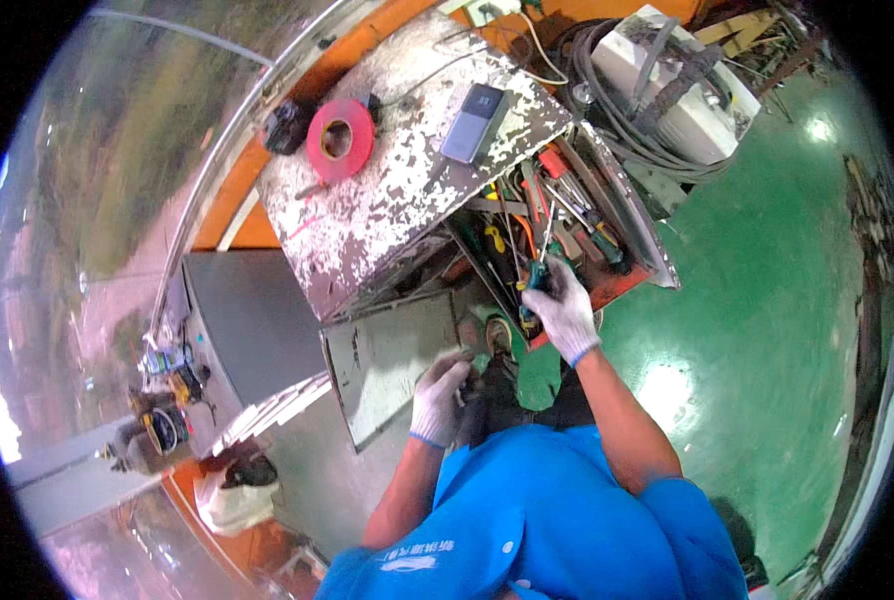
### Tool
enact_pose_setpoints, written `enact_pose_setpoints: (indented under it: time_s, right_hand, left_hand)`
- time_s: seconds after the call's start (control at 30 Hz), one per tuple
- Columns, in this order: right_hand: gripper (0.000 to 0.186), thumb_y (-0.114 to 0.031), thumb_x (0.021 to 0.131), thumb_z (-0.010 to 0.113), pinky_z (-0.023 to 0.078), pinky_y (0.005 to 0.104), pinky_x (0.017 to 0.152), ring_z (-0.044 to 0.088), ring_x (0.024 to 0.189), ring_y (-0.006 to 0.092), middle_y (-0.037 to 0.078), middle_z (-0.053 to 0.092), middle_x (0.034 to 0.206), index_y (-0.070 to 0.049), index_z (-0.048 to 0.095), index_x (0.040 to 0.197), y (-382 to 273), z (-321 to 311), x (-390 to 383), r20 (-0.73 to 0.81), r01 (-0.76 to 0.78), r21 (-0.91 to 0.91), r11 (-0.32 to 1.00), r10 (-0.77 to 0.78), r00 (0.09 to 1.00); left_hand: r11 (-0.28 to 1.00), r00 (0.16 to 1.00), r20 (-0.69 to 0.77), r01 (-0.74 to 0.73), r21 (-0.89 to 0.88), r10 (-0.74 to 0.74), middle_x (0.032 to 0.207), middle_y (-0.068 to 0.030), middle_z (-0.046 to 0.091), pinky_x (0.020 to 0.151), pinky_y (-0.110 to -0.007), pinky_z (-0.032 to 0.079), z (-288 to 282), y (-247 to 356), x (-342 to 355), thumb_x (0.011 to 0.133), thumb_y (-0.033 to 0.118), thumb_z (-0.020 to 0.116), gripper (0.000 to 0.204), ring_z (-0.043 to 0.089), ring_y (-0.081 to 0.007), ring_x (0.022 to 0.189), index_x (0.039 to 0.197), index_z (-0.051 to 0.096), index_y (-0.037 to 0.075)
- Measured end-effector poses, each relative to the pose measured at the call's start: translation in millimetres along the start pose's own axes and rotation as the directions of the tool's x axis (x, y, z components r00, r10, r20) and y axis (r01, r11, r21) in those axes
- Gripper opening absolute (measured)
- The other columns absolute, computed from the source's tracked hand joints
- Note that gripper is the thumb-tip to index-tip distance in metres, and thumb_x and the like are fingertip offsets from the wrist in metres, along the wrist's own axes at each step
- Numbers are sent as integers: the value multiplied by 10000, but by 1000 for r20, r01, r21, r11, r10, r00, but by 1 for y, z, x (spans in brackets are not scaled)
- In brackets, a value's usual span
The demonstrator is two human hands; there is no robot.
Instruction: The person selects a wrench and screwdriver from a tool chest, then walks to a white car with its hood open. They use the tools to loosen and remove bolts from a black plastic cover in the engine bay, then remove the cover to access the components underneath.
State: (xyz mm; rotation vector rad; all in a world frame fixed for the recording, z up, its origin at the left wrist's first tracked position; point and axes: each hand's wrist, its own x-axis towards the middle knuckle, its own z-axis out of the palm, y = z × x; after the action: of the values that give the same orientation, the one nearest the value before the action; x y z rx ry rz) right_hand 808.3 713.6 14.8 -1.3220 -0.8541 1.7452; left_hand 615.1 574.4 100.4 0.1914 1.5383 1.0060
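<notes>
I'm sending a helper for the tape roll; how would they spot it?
Find the paint-chipped cabinet with the open tool drawer. On its top, left of the phone, lies the tape roll, the only pinkish-red ring there.

Location: a workshop. Evidence: a cabinet (397,215) with badly flaked white paint, whose pulled-out drawer (622,195) was crowded with screwdrivers (607,246) and other hand tools (552,162). A roll of red tape (360,145) lay on the cabinet's top. To the cabinet's right were coiled grey cable (612,135) and a glossy green floor (767,300).
</notes>
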Motion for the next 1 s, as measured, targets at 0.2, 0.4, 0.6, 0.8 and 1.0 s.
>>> enact_pose_setpoints:
  time_s: [0.2, 0.4, 0.6, 0.8, 1.0]
  right_hand:
    - [623, 59, 890, 669, 489, 319, 1047, 574, 1185, 140, 54, 598, 1311, -5, 485, 1481, -28, -43, -42, 253, -9, 172, 985, -35, 967]
    - [617, 52, 879, 670, 495, 333, 1061, 606, 1210, 179, 104, 614, 1371, 5, 503, 1472, -48, -52, -40, 294, 162, 5, 987, -157, 943]
    - [603, -375, 889, 722, 552, 434, 947, 707, 1087, 364, 246, 709, 1164, 4, 614, 1346, -55, -34, -32, 654, 540, -567, 622, -59, 754]
    - [295, -226, 984, 578, 573, 448, 889, 690, 1029, 394, 189, 712, 1162, -116, 682, 1238, -57, 25, 101, 426, 557, -776, 296, -405, 809]
    - [192, -164, 849, 654, 614, 476, 775, 767, 937, 353, 207, 768, 1013, -104, 811, 941, -39, 80, 179, 316, 284, -935, -213, -133, 939]
  left_hand:
    - [999, 998, 53, -33, -1, 34, 1003, -90, 667, 725, -304, 508, 87, 32, 1, 957, 200, 684, 430, 630, -169, 843, 1292, 604, -58]
    - [967, 985, 87, -163, 197, 148, 986, -55, 698, 670, -283, 497, 113, 48, 21, 959, 252, 703, 448, 620, -124, 796, 1292, 641, -40]
    - [880, 972, 117, -235, 413, 205, 910, -14, 688, 662, -269, 519, 86, 41, 43, 972, 320, 694, 362, 606, -92, 770, 1150, 725, 6]
    - [906, 997, -16, -60, 419, 74, 859, -42, 679, 641, -279, 507, 34, 36, 12, 975, 418, 652, 444, 606, -116, 732, 1071, 728, -8]
    - [897, 990, -43, -101, 431, 132, 840, -63, 669, 620, -293, 492, -29, 0, -11, 955, 395, 673, 444, 597, -130, 700, 1041, 716, -38]
